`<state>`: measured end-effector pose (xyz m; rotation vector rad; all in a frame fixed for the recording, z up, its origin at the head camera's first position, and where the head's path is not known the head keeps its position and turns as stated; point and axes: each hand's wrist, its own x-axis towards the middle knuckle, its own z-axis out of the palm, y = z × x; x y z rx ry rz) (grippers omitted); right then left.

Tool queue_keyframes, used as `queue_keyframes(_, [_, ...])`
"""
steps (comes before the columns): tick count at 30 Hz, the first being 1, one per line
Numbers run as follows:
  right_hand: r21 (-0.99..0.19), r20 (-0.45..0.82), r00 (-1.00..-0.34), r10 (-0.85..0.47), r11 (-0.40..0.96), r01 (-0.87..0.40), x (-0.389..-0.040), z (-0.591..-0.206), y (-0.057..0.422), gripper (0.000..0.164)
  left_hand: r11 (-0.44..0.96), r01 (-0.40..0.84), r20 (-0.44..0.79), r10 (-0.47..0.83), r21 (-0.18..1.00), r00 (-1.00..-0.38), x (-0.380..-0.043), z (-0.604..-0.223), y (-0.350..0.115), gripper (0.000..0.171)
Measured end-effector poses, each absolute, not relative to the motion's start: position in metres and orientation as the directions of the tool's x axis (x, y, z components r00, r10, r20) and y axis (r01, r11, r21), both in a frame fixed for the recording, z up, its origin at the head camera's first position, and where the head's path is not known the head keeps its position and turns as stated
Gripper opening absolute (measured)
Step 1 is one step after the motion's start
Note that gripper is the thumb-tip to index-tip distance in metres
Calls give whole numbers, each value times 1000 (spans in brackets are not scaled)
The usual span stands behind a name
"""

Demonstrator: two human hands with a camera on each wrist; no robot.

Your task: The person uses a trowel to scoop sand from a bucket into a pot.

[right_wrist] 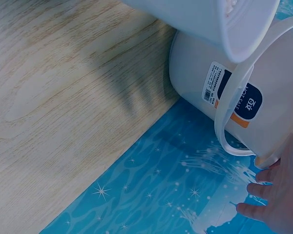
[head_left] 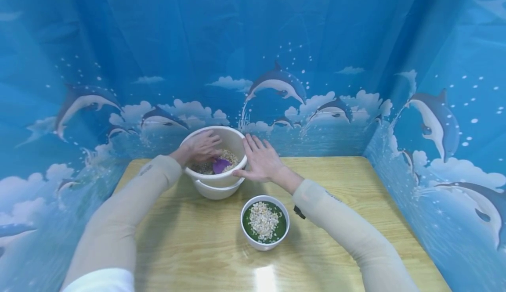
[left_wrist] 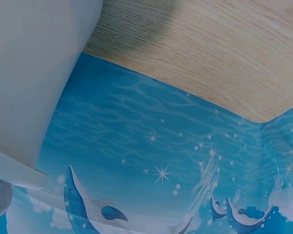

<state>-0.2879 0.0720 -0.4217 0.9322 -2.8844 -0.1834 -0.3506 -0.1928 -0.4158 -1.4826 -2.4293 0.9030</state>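
- White bucket (head_left: pixel 215 178), one, standing on the table toward its 11 o'clock edge; pale flakes (head_left: pixel 231 156) within.
- Handle (right_wrist: pixel 225 102), white, curved, attached to the bucket; hangs at the bucket's 6 o'clock in the head view.
- Label (right_wrist: pixel 251 105), white, navy and orange, on the bucket wall, between 2 and 3 o'clock in the right wrist view; partly behind the handle.
- Scoop (head_left: pixel 221 166), purple, inside the bucket among the flakes, toward 5 o'clock of the opening.
- Left hand (head_left: pixel 200 147), reaching over the bucket's 9 o'clock rim; fingers curled down on the scoop, grasping it; grip partly hidden.
- Right hand (head_left: pixel 262 162), released, fingers spread and straight, laid against the bucket's rim at 3 o'clock; thumb toward 4.
- Bowl (head_left: pixel 265 246), white outside, green inside, upright on the table at the bucket's 5 o'clock, near but apart; a loose heap of flakes in it, green showing round the edge.
- Sleeves (head_left: pixel 356 230), pair, beige, entering from 7 and 5 o'clock.
- Table (head_left: pixel 197 248), pale wood grain; bright reflection at the bowl's 6 o'clock.
- Curtain (head_left: pixel 237 28), blue, behind and beside the table; printed dolphins (head_left: pixel 278 81), larger ones at 10, 1 and 3 o'clock.
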Motion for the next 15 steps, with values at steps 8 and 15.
queue_keyframes(8, [144,63,-807,-587,806,-575,-288,-422,72,120,334,768,-190,844,-546,-502,-350,-415,-194,35])
queue_keyframes(15, [158,67,-806,-589,803,-574,-287,-421,72,120,336,781,-177,855,-526,-487,-349,-416,-196,36])
